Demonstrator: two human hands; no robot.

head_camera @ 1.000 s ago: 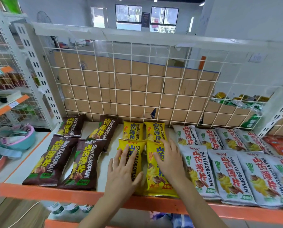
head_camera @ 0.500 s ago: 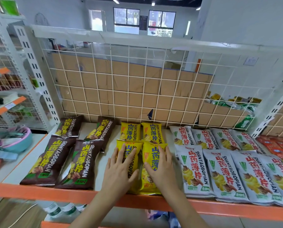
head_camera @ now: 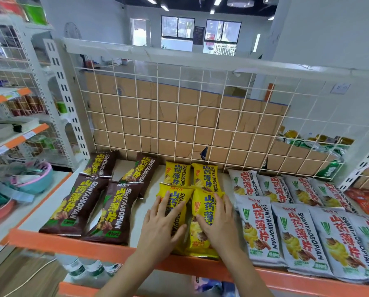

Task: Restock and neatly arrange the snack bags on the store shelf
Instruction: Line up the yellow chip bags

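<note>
Yellow is the colour under both your hands: four yellow snack bags lie in the middle of the shelf, two at the rear close to the wire grid and two in front, their top ends overlapping the rear pair. Your left hand lies flat on the front left yellow bag. Its fingers are straight and slightly spread, and the thumb angles out toward the neighbouring bag. Your right hand rests on the front right yellow bag, with the fingers close together near the bag's right edge and the thumb stretched left across its printed face. Neither hand pinches anything; both lie palm down. The two front bags touch along their long sides, and their lower ends reach the shelf's orange front lip.

To your left lie four brown snack bags, two in front and two behind, with a strip of bare shelf between them and the yellow ones. To your right, white snack bags lie in two rows, packed side by side, just beside your right hand. Behind the grid stands a sheet of brown cardboard.
</note>
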